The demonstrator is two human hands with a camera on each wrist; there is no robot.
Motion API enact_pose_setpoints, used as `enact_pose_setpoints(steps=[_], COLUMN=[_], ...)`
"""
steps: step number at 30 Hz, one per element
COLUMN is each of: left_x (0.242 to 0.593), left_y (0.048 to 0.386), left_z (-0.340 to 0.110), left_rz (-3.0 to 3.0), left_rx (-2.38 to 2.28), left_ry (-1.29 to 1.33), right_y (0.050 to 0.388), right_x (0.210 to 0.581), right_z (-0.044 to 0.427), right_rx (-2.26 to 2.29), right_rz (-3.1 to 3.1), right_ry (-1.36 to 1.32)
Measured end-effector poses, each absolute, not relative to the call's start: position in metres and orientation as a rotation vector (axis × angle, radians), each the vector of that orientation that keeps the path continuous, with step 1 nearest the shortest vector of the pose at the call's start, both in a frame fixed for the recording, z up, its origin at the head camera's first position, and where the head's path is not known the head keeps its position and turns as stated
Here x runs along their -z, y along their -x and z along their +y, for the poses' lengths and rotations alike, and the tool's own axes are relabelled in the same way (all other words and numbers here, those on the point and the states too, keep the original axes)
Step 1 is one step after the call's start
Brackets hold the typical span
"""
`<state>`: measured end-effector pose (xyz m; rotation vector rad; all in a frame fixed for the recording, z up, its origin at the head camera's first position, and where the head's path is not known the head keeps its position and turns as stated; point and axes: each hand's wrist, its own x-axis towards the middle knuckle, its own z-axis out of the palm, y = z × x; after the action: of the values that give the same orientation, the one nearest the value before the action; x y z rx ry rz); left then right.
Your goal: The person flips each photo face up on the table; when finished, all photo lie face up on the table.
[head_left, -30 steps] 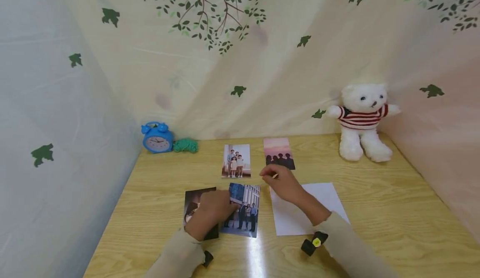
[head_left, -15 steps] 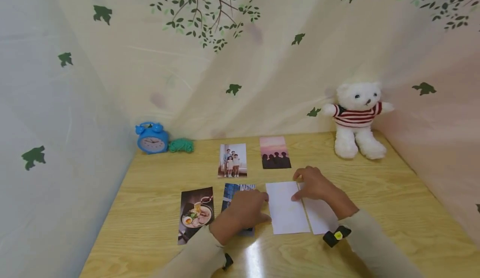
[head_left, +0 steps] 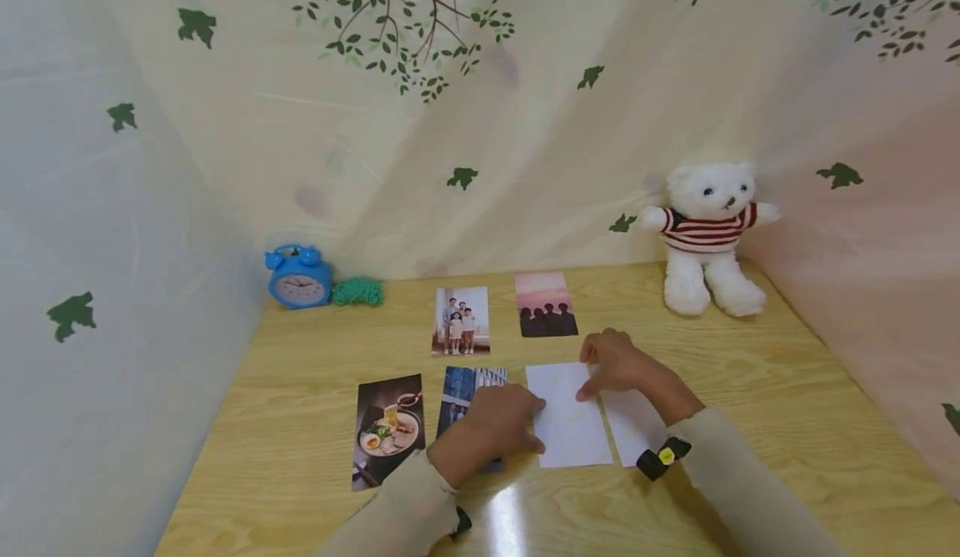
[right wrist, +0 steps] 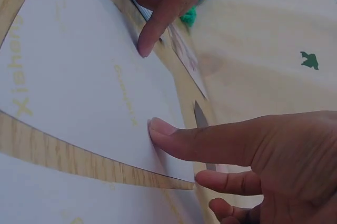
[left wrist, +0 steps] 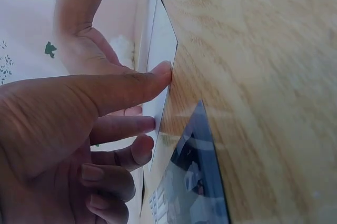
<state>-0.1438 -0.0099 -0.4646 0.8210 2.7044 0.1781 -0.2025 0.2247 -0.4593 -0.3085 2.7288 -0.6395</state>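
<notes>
A face-down photo print point(head_left: 566, 436) lies white side up on the table, with faint yellow lettering on its back in the right wrist view. My left hand point(head_left: 491, 424) touches its left edge with thumb and index finger point(left wrist: 139, 124), the other fingers loosely curled. My right hand point(head_left: 618, 365) grips its upper right corner, thumb point(right wrist: 168, 134) on top and index finger at the edge. Beside it lies a second white-backed print point(head_left: 630, 424), partly under my right hand and wrist. Left of it, a group photo point(head_left: 459, 390) is half hidden by my left hand.
A ramen photo point(head_left: 390, 428) lies at the left. Farther back are a family photo point(head_left: 461, 321) and a silhouette photo point(head_left: 546, 305). Along the rear wall stand a blue alarm clock point(head_left: 300, 278), a green yarn bundle point(head_left: 357, 291) and a white teddy bear point(head_left: 708, 236).
My left hand has moved right from the ramen photo to the face-down print. My right hand has moved right, over the white prints, which now show a gap between them.
</notes>
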Motion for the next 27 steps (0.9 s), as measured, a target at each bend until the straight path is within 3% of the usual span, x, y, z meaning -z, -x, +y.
enact_pose_setpoints(steps=[13, 22, 27], left_x=[0.461, 0.464, 0.465], left_y=[0.145, 0.149, 0.154], left_z=[-0.013, -0.010, -0.004], left_rz=[2.680, 2.683, 2.655], left_rx=[-0.204, -0.299, -0.636], left_ry=[-0.810, -0.813, -0.721], right_y=[0.204, 0.206, 0.204], right_x=[0.459, 0.456, 0.449], right_z=[0.219, 0.225, 0.224], right_rx=[0.664, 1.197, 1.571], right_rz=[2.738, 2.501, 2.241], right_ry=[0.215, 0.115, 0.094])
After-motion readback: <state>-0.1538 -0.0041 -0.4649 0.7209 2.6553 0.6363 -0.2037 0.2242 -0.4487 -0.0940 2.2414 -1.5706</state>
